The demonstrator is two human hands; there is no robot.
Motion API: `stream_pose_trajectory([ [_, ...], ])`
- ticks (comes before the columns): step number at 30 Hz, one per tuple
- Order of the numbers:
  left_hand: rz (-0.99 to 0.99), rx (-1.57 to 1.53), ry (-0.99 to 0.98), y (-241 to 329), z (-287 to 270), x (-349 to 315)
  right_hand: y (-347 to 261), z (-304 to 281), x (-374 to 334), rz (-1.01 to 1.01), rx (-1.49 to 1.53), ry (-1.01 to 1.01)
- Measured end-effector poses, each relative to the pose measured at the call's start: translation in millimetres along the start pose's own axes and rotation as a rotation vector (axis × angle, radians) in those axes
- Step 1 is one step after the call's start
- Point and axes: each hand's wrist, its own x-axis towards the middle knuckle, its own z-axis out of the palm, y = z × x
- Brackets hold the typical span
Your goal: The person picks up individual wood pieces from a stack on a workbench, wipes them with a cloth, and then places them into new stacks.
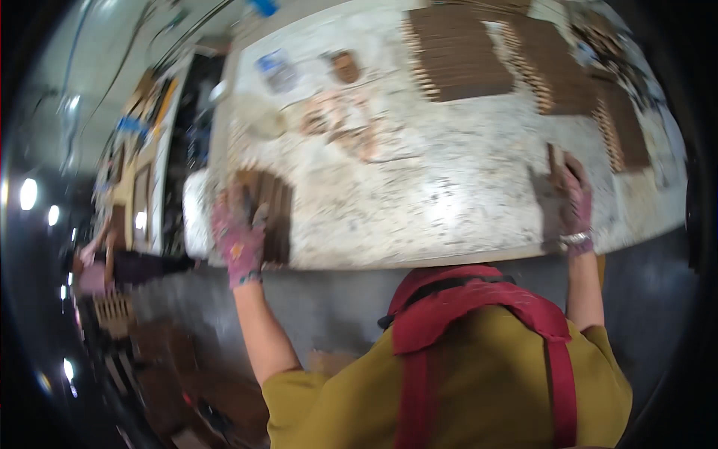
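My left hand (239, 236), in a pink glove with dark-stained fingers, lies at the left side of a group of brown strips (278, 217) near the table's front left edge. Its fingers point away from me, with the thumb apart over the strips. Over at the right, my gloved right hand (576, 191) is closed around a short brown piece (556, 166), held above the table and casting a shadow. Motion blur hides the piece's finer shape. Rows of brown strips with pale ends (464, 56) lie at the far right of the worn white table (419, 179).
A clear container with blue on it (277, 71), a brown cup (345, 67) and a crumpled, stained cloth or paper (344, 123) sit at the far left of the table. Beyond the left side, another person (101, 269) works near shelving. Brown boxes or boards (161, 344) stand at lower left.
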Motion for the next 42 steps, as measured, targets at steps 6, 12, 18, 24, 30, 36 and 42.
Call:
stream_pose_trajectory([
  [6, 0.335, -0.801, -0.052, 193.6, 18.9, 79.6, 35.7, 6.5, 3.6, 0.547, 0.906, -0.091],
  [12, 0.608, -0.812, 0.199, 271.7, 13.4, 122.7, 29.2, -32.6, -21.4, 0.346, 0.397, -0.136],
  [18, -0.239, -0.922, 0.068, 46.9, 7.4, 98.9, 54.8, -37.9, -1.4, 0.506, 0.483, -0.156],
  [24, -0.601, -0.790, -0.225, -55.6, 72.4, 37.8, 35.2, 30.0, 31.0, 0.402, 0.370, -0.429],
  [30, -0.555, -1.081, -0.196, -68.9, 88.7, 30.6, 5.8, 73.8, 23.5, 0.354, 0.416, -0.433],
  [36, -0.490, -1.096, -0.237, -67.4, 81.1, 29.5, 15.9, 67.5, 20.6, 0.350, 0.413, -0.405],
  [42, -0.464, -1.004, -0.288, -59.0, 64.3, 31.6, 26.5, 55.8, 17.1, 0.371, 0.359, -0.325],
])
